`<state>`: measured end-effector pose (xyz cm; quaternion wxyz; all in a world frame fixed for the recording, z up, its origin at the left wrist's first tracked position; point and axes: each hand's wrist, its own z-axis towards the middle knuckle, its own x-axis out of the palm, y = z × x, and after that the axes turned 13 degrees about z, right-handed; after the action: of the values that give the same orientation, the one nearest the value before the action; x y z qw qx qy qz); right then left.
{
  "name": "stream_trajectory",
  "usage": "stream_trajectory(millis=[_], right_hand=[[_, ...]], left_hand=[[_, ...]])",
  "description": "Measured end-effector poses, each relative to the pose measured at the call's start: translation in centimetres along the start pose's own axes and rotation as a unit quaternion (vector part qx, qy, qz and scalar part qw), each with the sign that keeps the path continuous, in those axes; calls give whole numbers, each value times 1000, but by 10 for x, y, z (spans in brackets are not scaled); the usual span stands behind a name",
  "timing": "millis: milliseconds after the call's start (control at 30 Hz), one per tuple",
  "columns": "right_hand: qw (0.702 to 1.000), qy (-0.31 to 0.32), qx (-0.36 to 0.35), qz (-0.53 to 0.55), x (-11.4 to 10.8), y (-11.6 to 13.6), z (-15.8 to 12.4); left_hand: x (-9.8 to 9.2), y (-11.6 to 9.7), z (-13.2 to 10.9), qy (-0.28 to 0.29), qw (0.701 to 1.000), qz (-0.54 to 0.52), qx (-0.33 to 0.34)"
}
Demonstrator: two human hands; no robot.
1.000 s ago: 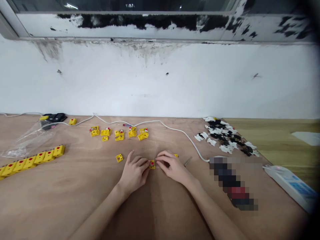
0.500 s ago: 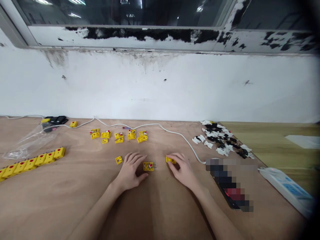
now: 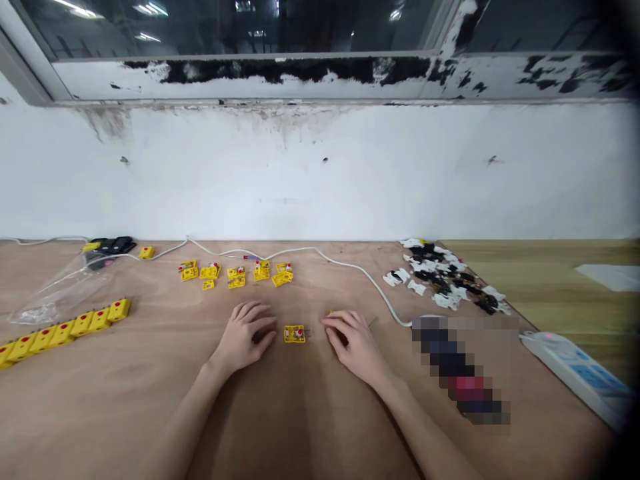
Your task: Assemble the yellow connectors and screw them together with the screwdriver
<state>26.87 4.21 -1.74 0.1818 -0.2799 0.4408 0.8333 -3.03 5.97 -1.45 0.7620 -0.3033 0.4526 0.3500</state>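
Between my hands lies an open yellow plastic housing [image 3: 295, 334] with a red button inside and metal pins on its right side. My left hand [image 3: 247, 337] rests on the table to the left of it, fingers bent and thumb apart, with nothing visible in its grasp. On the other side, my right hand [image 3: 354, 343] has curled fingers over a yellow plastic cover [image 3: 331, 313], mostly hidden, with a sliver showing beyond the fingers. A thin rod [image 3: 373, 323] shows just right of that hand; its other end is hidden.
Several open yellow housings [image 3: 237, 276] and a screwdriver [image 3: 250, 257] lie further back. Closed yellow units [image 3: 65, 332] form a row at left near a plastic bag [image 3: 60, 293]. White and black pieces [image 3: 445, 277], a cable [image 3: 363, 268] and a power strip [image 3: 575, 370] are at right.
My left hand has shifted left, and the small yellow piece beside it is now out of sight. My right hand has turned over its yellow cover, and a thin rod has appeared beside it.
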Motion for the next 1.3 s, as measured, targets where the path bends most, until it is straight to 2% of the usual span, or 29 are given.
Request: stream_trajectory(millis=[100,233,367,500,600,833,1033,1200,1300], right_hand=[[1000,-4,9,5,-7,-5,0],[999,14,35,39,-30,-16,1],[998,-18,63,19,-43,-23,-1],[995,-14,68,-74,-35,-28,-5],[993,-2,70,-98,-27,-30,-7],[998,-18,66,7,-21,-18,-3],[992,-62,88,66,-13,-18,-5],[993,-27,80,81,-16,-9,-3],[994,-17,78,81,-18,-4,-1]], left_hand=[[3,-3,0,-15,1000,-18,13],[4,-4,1,-15,999,-47,6],[1,-6,2,-2,998,-59,-1],[0,-7,2,13,998,-63,-3],[2,-5,2,13,997,-75,-16],[-2,8,1,-19,996,-34,-78],[-6,9,-1,5,999,-30,-30],[-3,10,0,11,999,-34,-17],[-12,23,-2,11,999,-24,-32]])
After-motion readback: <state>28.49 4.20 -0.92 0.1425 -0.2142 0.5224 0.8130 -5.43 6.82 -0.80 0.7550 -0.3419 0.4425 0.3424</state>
